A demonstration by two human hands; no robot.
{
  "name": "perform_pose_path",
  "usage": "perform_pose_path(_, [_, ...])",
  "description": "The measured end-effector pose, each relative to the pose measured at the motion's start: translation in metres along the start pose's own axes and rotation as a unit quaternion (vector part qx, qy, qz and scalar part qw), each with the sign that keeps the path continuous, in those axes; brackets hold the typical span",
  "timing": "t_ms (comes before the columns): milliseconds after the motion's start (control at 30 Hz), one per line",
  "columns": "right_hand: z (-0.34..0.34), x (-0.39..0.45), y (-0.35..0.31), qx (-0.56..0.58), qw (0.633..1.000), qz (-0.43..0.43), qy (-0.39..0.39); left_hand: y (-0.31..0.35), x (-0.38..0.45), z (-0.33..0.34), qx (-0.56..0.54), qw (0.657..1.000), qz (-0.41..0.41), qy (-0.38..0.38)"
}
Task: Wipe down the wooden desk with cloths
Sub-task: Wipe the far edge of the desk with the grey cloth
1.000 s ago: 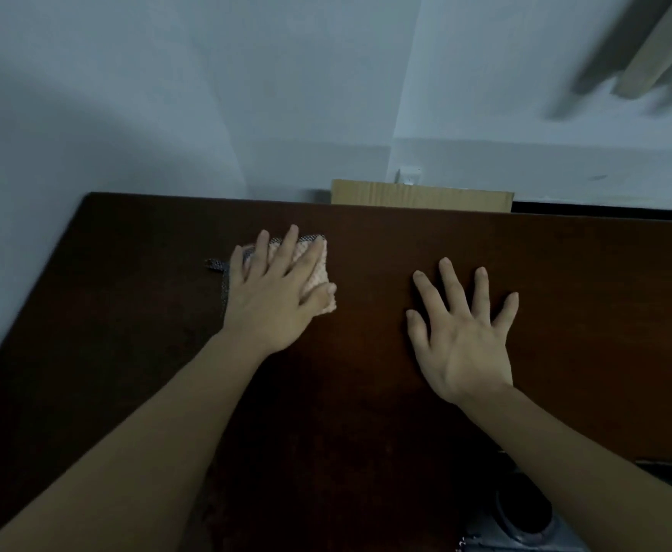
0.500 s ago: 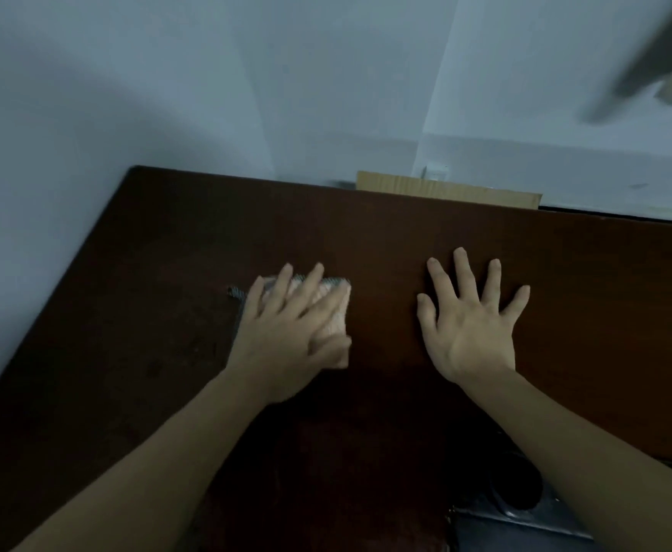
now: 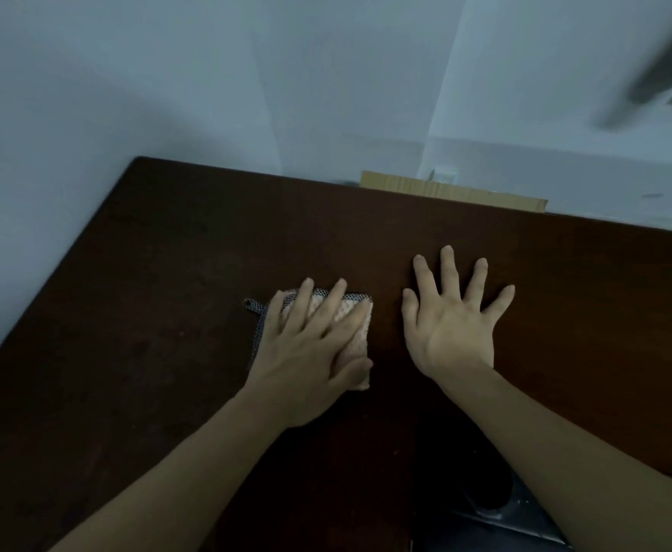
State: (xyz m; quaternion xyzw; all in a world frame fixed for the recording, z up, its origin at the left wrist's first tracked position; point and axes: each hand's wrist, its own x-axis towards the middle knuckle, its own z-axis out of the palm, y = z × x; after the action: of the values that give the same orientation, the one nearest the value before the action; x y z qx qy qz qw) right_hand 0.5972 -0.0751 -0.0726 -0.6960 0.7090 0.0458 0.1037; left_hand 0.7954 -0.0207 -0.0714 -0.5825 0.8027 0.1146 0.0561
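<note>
Cloth [image 3: 356, 324] lies flat beneath left hand [image 3: 310, 352].

desk [image 3: 167, 292]: dark brown | cloth [image 3: 356, 324]: pale pink weave, dark speckled edging | cardboard [image 3: 446, 191]: tan | wall [image 3: 207, 73]: pale blue-grey

Dark matt wooden desk [image 3: 167, 312] (textured woven cloth [image 3: 356, 316]).

The left hand [image 3: 310, 352] lies on a cloth [image 3: 356, 326] on the desk [image 3: 167, 292]. The right hand [image 3: 452, 324] rests just right of it. Cardboard [image 3: 446, 191] stands behind the far edge.
</note>
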Motion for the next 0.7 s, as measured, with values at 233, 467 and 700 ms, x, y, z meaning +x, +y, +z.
perform_pose_path(233, [0.000, -0.001, 0.001, 0.005, 1.000, -0.006, 0.002, -0.024, 0.053, -0.009, -0.017, 0.993, -0.114, 0.018])
perform_pose_path(467, [0.002, 0.000, -0.001, 0.007, 1.000, -0.006, 0.008, -0.010, 0.051, -0.013, -0.018, 0.993, -0.113, 0.015])
perform_pose_path(700, [-0.002, -0.002, -0.001, 0.010, 1.000, 0.000, -0.001, -0.009, -0.006, 0.000, -0.004, 1.000, -0.012, 0.008])
